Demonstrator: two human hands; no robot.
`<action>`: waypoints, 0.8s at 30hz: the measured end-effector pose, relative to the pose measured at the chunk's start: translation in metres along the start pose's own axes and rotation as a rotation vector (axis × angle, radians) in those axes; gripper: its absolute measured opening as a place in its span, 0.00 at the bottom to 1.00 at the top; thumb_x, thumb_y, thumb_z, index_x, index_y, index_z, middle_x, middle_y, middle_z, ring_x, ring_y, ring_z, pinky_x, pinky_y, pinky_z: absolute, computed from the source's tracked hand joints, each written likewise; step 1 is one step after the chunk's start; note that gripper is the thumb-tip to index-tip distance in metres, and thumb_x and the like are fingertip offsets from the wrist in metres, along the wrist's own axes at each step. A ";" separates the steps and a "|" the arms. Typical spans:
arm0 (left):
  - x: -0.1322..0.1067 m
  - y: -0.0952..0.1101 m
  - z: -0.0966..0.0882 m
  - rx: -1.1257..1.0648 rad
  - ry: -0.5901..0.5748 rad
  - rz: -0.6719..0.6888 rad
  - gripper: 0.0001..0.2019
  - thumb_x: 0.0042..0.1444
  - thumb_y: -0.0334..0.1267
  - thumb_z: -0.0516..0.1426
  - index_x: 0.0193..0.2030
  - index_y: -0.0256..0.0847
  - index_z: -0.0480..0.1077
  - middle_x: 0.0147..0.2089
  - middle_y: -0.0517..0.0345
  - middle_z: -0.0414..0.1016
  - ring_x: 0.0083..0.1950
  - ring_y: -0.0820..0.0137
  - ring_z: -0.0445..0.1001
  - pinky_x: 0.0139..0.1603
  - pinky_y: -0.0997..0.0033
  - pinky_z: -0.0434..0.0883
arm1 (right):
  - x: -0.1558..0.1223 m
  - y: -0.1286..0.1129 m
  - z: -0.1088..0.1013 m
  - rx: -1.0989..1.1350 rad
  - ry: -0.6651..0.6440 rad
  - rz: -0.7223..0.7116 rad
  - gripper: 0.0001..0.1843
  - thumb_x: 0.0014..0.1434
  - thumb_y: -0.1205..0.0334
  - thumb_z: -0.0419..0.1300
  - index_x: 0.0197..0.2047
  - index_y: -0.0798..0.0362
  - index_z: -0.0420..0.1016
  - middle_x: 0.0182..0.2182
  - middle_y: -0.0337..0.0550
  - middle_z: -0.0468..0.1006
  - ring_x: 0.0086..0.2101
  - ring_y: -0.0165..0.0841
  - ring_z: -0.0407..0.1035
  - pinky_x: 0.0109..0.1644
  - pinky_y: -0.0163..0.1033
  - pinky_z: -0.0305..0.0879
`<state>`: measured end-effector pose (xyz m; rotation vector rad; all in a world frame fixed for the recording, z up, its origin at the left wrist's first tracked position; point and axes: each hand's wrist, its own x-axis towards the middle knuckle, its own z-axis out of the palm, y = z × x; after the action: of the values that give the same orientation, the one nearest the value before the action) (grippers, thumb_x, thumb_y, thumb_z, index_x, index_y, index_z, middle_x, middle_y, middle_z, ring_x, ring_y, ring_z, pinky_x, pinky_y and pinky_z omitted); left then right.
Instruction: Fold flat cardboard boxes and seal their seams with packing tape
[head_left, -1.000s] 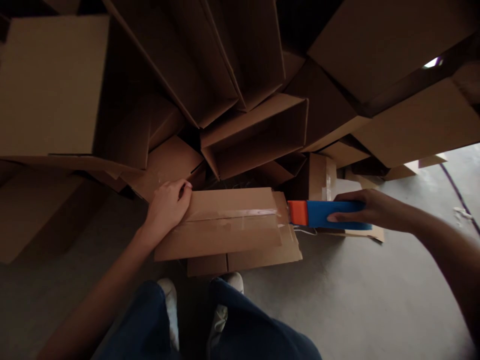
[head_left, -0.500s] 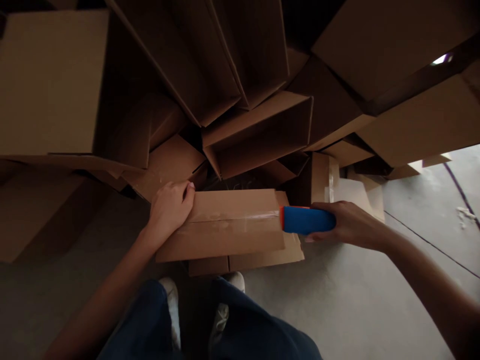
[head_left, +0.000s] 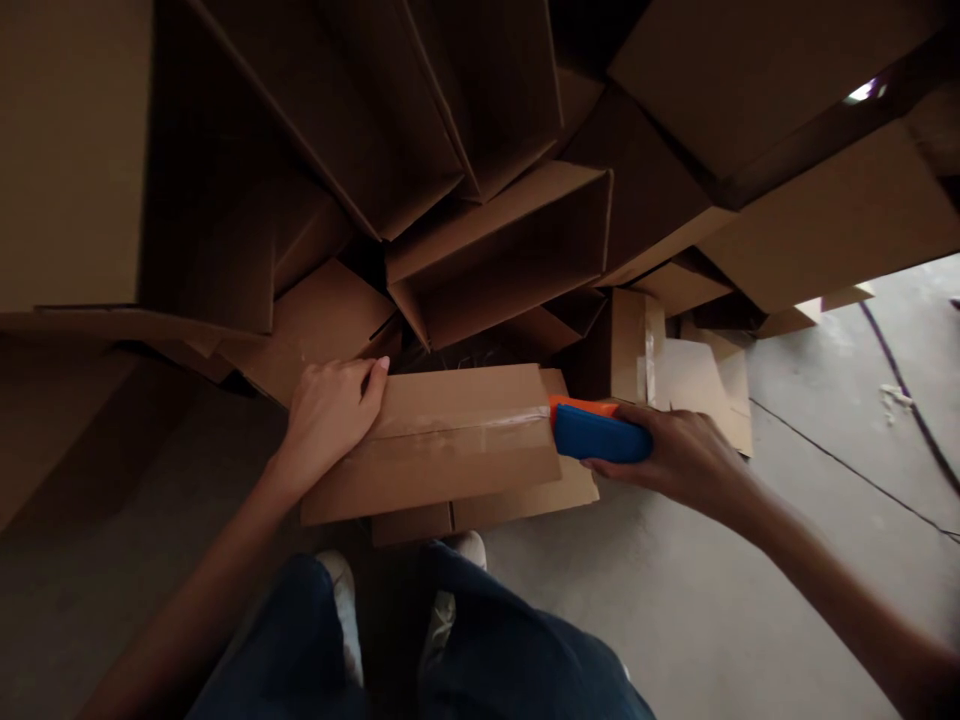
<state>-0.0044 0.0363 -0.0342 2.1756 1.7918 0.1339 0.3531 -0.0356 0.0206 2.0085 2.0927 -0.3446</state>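
A cardboard box (head_left: 457,465) with closed top flaps stands in front of my feet, clear tape running along its middle seam. My left hand (head_left: 330,410) grips its left end, fingers curled over the far edge and the thumb pointing away from me. At the right end, my right hand (head_left: 675,450) is wrapped around a blue and orange tape dispenser (head_left: 604,434). The dispenser's orange front meets the end of the taped seam. Its far side and most of my right fingers are hidden.
Open cardboard boxes (head_left: 502,255) are piled up beyond the box. A large box (head_left: 67,150) rises at the left, and another box (head_left: 832,220) leans at the right. Dark cables (head_left: 847,465) lie on the concrete floor (head_left: 675,600).
The whole view has shifted slightly, so most things sit a little further left and higher. The tape dispenser has tilted in my right hand, showing more orange. My left hand stays on the box.
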 end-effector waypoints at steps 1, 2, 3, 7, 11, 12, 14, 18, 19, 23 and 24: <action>0.000 0.000 0.000 0.000 0.001 -0.001 0.30 0.69 0.49 0.38 0.37 0.40 0.79 0.44 0.42 0.84 0.47 0.48 0.80 0.50 0.49 0.71 | 0.007 0.001 -0.006 0.005 -0.047 -0.017 0.27 0.49 0.38 0.65 0.44 0.50 0.79 0.27 0.44 0.81 0.27 0.43 0.75 0.30 0.41 0.61; 0.001 0.000 0.001 -0.001 0.004 -0.002 0.30 0.69 0.49 0.38 0.37 0.40 0.79 0.44 0.42 0.84 0.47 0.48 0.80 0.50 0.49 0.71 | 0.015 0.001 -0.013 0.007 -0.093 -0.028 0.27 0.48 0.38 0.65 0.42 0.50 0.78 0.26 0.44 0.80 0.27 0.43 0.74 0.30 0.42 0.60; 0.001 0.000 0.001 -0.001 0.010 -0.002 0.30 0.69 0.49 0.38 0.37 0.41 0.79 0.45 0.42 0.84 0.48 0.48 0.80 0.50 0.49 0.71 | 0.023 0.001 -0.018 0.010 -0.135 -0.039 0.26 0.48 0.37 0.65 0.40 0.50 0.78 0.25 0.45 0.79 0.27 0.43 0.74 0.30 0.42 0.60; 0.001 0.001 0.002 0.007 0.019 -0.009 0.29 0.69 0.49 0.38 0.37 0.42 0.78 0.45 0.43 0.84 0.48 0.49 0.80 0.51 0.49 0.70 | 0.030 -0.002 -0.023 0.008 -0.180 -0.044 0.25 0.47 0.37 0.66 0.37 0.50 0.77 0.27 0.47 0.79 0.29 0.44 0.74 0.32 0.44 0.60; 0.001 0.002 0.003 0.000 0.015 -0.002 0.30 0.69 0.49 0.38 0.38 0.41 0.79 0.45 0.42 0.84 0.47 0.47 0.79 0.51 0.47 0.70 | 0.012 -0.011 -0.016 -0.060 -0.091 0.055 0.27 0.49 0.38 0.65 0.43 0.49 0.79 0.26 0.45 0.79 0.28 0.44 0.74 0.31 0.42 0.57; 0.000 0.002 0.003 -0.001 0.015 0.000 0.30 0.69 0.49 0.38 0.38 0.41 0.79 0.45 0.41 0.83 0.47 0.46 0.79 0.51 0.46 0.70 | 0.011 -0.013 -0.016 -0.076 -0.089 0.068 0.27 0.49 0.38 0.65 0.44 0.49 0.79 0.26 0.45 0.79 0.28 0.45 0.74 0.31 0.42 0.57; 0.000 0.001 0.002 0.003 0.015 0.000 0.29 0.69 0.49 0.38 0.39 0.41 0.79 0.45 0.42 0.83 0.48 0.47 0.79 0.51 0.47 0.70 | 0.017 -0.013 -0.021 -0.073 -0.121 0.033 0.26 0.49 0.38 0.65 0.42 0.50 0.79 0.27 0.46 0.80 0.29 0.45 0.74 0.32 0.42 0.57; 0.001 0.002 0.002 0.020 0.013 -0.012 0.29 0.69 0.49 0.38 0.39 0.40 0.79 0.45 0.42 0.83 0.49 0.47 0.79 0.51 0.47 0.70 | 0.036 -0.006 -0.029 -0.024 -0.163 -0.070 0.23 0.47 0.38 0.68 0.33 0.50 0.77 0.28 0.48 0.80 0.29 0.44 0.73 0.32 0.43 0.59; 0.001 0.003 0.002 0.023 0.013 -0.015 0.30 0.69 0.49 0.38 0.39 0.40 0.79 0.45 0.42 0.83 0.48 0.47 0.80 0.51 0.47 0.70 | 0.036 -0.006 -0.028 -0.014 -0.153 -0.063 0.23 0.47 0.39 0.68 0.33 0.50 0.77 0.27 0.48 0.80 0.29 0.44 0.73 0.32 0.44 0.59; 0.000 0.003 0.002 0.013 0.017 -0.012 0.29 0.69 0.49 0.38 0.39 0.41 0.79 0.46 0.43 0.84 0.49 0.47 0.79 0.52 0.46 0.70 | 0.022 -0.012 -0.021 -0.064 -0.108 0.050 0.26 0.48 0.37 0.66 0.40 0.50 0.78 0.25 0.45 0.78 0.28 0.45 0.73 0.31 0.43 0.58; 0.000 0.003 0.002 0.012 0.015 -0.007 0.29 0.69 0.49 0.38 0.39 0.41 0.79 0.46 0.43 0.83 0.49 0.47 0.79 0.52 0.46 0.70 | 0.020 -0.014 -0.021 -0.085 -0.108 0.058 0.27 0.48 0.37 0.65 0.41 0.50 0.78 0.25 0.46 0.78 0.29 0.46 0.74 0.31 0.43 0.58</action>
<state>-0.0011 0.0351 -0.0346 2.1813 1.8129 0.1388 0.3387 -0.0106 0.0348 1.9519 1.9474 -0.3402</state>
